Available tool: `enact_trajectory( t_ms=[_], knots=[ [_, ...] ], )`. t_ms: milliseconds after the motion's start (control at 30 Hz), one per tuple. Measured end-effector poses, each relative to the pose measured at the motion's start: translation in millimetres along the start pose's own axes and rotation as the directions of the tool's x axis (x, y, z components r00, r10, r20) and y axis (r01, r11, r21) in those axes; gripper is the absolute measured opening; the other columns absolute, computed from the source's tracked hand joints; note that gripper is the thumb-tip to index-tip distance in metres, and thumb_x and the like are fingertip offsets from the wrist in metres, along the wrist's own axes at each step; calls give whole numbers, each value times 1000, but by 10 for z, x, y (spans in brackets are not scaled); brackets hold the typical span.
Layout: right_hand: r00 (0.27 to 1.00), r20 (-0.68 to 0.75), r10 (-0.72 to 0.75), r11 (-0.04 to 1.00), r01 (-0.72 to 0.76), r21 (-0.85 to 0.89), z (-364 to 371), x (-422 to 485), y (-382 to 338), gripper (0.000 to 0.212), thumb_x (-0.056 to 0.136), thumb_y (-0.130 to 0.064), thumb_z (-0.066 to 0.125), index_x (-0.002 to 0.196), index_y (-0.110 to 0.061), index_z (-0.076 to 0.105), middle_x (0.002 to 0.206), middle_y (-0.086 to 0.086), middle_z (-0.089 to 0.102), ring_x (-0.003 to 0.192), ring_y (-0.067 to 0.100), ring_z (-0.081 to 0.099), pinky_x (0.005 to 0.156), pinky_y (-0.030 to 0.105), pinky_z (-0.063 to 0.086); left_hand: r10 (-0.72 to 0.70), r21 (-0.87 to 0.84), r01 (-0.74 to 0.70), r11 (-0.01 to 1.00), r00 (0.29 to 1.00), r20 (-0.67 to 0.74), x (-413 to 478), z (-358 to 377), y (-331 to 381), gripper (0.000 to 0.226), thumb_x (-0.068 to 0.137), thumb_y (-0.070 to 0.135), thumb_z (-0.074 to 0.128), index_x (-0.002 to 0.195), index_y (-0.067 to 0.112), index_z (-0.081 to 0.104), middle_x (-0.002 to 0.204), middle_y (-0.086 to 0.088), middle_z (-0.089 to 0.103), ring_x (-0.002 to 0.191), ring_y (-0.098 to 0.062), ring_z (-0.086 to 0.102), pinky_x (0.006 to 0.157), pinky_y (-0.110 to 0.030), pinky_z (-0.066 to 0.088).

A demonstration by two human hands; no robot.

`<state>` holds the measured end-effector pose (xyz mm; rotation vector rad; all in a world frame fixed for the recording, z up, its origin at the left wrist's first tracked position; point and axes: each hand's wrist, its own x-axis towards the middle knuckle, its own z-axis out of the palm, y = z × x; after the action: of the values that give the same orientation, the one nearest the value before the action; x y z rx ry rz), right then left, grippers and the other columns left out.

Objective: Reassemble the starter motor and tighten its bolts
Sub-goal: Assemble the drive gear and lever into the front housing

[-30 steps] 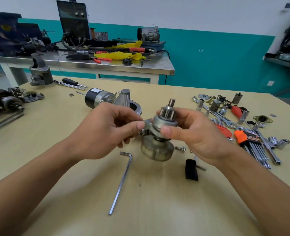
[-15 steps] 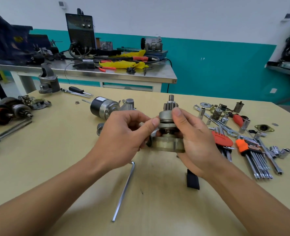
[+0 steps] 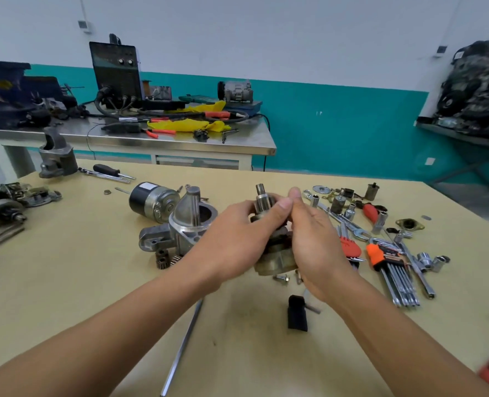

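Both hands meet over the middle of the table (image 3: 65, 282), holding the drive (image 3: 272, 263) clear of the top with its pinion (image 3: 262, 196) upward. The left hand (image 3: 237, 239) pinches the upper part between thumb and curled fingers. The right hand (image 3: 315, 247) wraps the far side, fingertips (image 3: 295, 193) up beside the pinion and palm against the wide base, so both hands are closed on the one part. Held like this, I judge, the left can turn or seat the upper piece while the right steadies the body, with the shaft in plain sight. The housing (image 3: 191, 222) stands just left of the left hand, mouth upward, likely the drive's next home. The motor (image 3: 151, 200) lies behind it and small gears (image 3: 163, 257) sit at its foot. A bolt (image 3: 280, 278) lies just below the drive. Rightward the room is tight: hex keys (image 3: 392, 267), spanners (image 3: 358, 232) and sockets (image 3: 425, 257) crowd near the right wrist. Nearer the person the board is more open, broken by a long key (image 3: 180, 348) and a black block (image 3: 297, 313).
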<state>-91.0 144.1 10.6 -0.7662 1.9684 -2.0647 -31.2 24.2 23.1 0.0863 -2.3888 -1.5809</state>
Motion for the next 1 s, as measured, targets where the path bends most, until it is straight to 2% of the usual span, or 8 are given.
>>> enact_trajectory(
  t_ms=[167,267,367,500,700,800,900,1000],
  knots=[
    [996,-66,-58,994,52,-96,50,-7,-22,74,78,-89,24,105,-40,73,101,-9,76,102,12,71,93,50,56,28,-215,-47,976,995,-91,3,25,-80,34,99,52,55,88,29,78,81,5,77,74,-9,73,64,-24,54],
    [979,-189,72,989,-46,138,51,-5,-38,63,92,-73,38,111,-21,69,95,-1,75,97,19,71,92,54,56,-38,-345,-13,939,989,-143,-4,7,-97,43,97,51,57,81,16,76,71,0,72,57,-10,65,51,-19,48],
    [965,-157,212,898,-129,421,123,-96,-20,52,87,-62,58,101,-13,71,92,6,71,94,26,68,88,51,56,-101,-446,-9,895,970,-223,-42,40,-147,46,94,56,55,68,20,68,64,-1,63,56,-12,60,49,-21,45],
    [992,3,124,889,-113,444,352,-241,36,56,61,-46,87,101,-11,69,98,14,73,88,28,70,82,52,59,-11,-401,-146,904,931,-364,-98,73,-195,47,92,58,52,66,19,61,56,6,56,50,-7,54,44,-19,41],
    [991,-128,45,944,0,330,374,-238,-17,30,53,-37,84,75,-24,67,81,12,66,82,37,65,82,69,52,33,-406,-200,891,923,-383,-117,92,-227,55,89,61,50,84,8,64,80,-20,67,74,-22,66,63,-39,52],
    [990,-109,91,924,-43,380,361,-237,-2,29,63,-29,84,82,-16,66,85,16,68,85,43,67,80,59,58,-23,-390,-122,913,938,-346,-118,138,-212,49,86,65,50,82,19,66,73,-3,67,69,-11,65,56,-30,49],
    [977,-25,213,822,-165,544,288,-179,-11,27,63,-24,81,84,-11,72,81,13,68,69,24,67,59,35,58,-73,-318,9,948,979,-188,-101,73,-138,50,82,74,45,82,28,66,62,16,59,54,2,55,50,-19,39],
    [964,-9,267,699,-188,691,159,-107,-39,11,63,-25,76,65,-15,79,74,9,70,61,16,67,49,25,55,52,38,-47,998,984,-170,-47,-269,-50,62,77,85,42,89,32,69,69,19,65,57,5,59,51,-20,40]
  ],
)
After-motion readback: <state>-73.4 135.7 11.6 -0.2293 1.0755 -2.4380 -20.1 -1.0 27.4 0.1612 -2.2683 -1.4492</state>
